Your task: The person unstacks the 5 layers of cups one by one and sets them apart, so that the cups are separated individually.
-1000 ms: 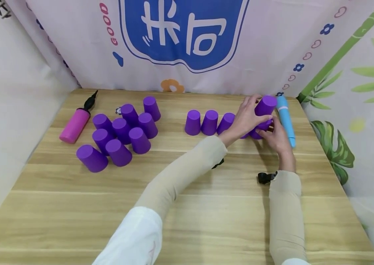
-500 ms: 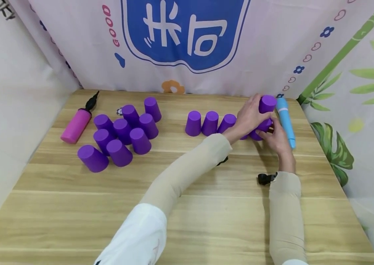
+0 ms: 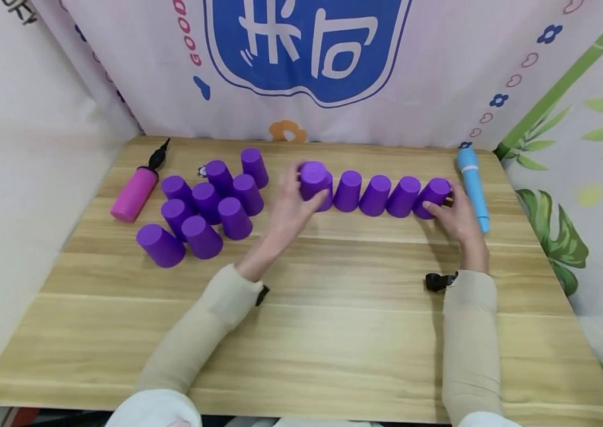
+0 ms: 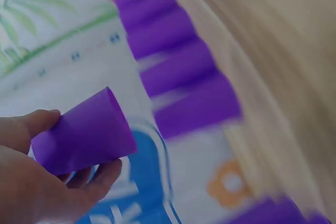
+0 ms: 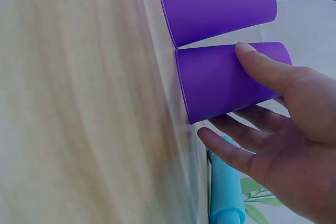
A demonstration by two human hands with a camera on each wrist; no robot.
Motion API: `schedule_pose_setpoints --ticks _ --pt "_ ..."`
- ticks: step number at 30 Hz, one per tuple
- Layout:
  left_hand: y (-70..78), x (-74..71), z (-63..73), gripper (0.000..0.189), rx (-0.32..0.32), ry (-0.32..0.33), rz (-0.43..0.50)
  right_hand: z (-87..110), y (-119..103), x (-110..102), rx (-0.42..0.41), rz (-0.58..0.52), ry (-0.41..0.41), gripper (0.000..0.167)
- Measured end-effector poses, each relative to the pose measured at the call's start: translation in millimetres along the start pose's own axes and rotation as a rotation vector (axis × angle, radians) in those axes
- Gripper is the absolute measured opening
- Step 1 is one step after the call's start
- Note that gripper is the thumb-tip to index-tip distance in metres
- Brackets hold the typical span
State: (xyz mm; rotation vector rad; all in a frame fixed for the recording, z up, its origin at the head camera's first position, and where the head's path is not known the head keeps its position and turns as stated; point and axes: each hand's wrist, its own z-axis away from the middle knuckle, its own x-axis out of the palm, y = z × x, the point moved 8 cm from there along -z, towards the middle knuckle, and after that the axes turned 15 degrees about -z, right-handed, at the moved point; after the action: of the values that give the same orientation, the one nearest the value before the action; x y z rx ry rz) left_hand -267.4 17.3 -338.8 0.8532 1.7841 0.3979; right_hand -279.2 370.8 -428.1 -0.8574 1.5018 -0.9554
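Several purple cups stand mouth down in a row on the table, the second from the right among them a purple cup (image 3: 403, 197). At the row's left end my left hand (image 3: 286, 204) holds another cup (image 3: 313, 178) in the air, thumb on one side and fingers on the other; the left wrist view shows this held cup (image 4: 86, 132) apart from the row. My right hand (image 3: 461, 216) holds the rightmost cup (image 5: 231, 80), which rests on the table, with the thumb across its near side and fingers around its right side.
A cluster of purple cups (image 3: 206, 201) stands on the left of the table. A pink hand pump (image 3: 134, 194) with a black nozzle lies beyond it. Close to my right hand lies a light blue tube-shaped pump (image 3: 474, 187). A printed cloth (image 3: 434, 77) hangs behind the table.
My left hand has moved left from the right end of the row, carrying a cup from above my right hand. My right hand stays at the rightmost cup. The head view has shifted slightly.
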Motion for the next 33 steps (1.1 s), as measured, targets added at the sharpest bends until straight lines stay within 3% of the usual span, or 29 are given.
schedule_pose_setpoints --ticks 4,8,12,21,24,27,29,31,33 --pt "-45.2 -15.7 10.9 0.062 -0.123 0.012 -0.144 0.0 1 -4 0.007 0.006 0.005 0.070" --pt "-73.3 -11.6 16.9 0.062 -0.212 -0.051 -0.207 -0.6 1 -5 0.017 0.008 0.008 0.071" --pt "-86.4 -6.9 24.3 0.062 -0.240 -0.087 -0.251 0.2 0 -2 0.023 0.001 0.001 0.072" --pt "-100.2 -5.0 32.3 0.062 -0.240 -0.083 -0.283 1.7 -2 0 0.021 -0.001 -0.001 0.071" --pt "-98.8 -6.1 35.6 0.064 -0.217 -0.083 -0.312 1.9 -1 1 0.022 0.000 0.003 0.071" --pt "-83.1 -12.9 39.6 0.066 -0.135 -0.038 -0.391 2.4 0 1 0.037 -0.001 0.000 0.072" --pt "-62.1 -20.0 40.4 0.065 -0.049 0.013 -0.420 2.4 1 1 0.043 0.001 -0.004 0.073" --pt "-35.9 -22.8 34.7 0.062 0.048 0.057 -0.381 2.2 1 1 0.043 -0.001 -0.005 0.073" --pt "-12.7 -15.7 20.9 0.061 0.106 0.031 -0.287 1.9 0 -1 0.032 -0.006 0.004 0.072"
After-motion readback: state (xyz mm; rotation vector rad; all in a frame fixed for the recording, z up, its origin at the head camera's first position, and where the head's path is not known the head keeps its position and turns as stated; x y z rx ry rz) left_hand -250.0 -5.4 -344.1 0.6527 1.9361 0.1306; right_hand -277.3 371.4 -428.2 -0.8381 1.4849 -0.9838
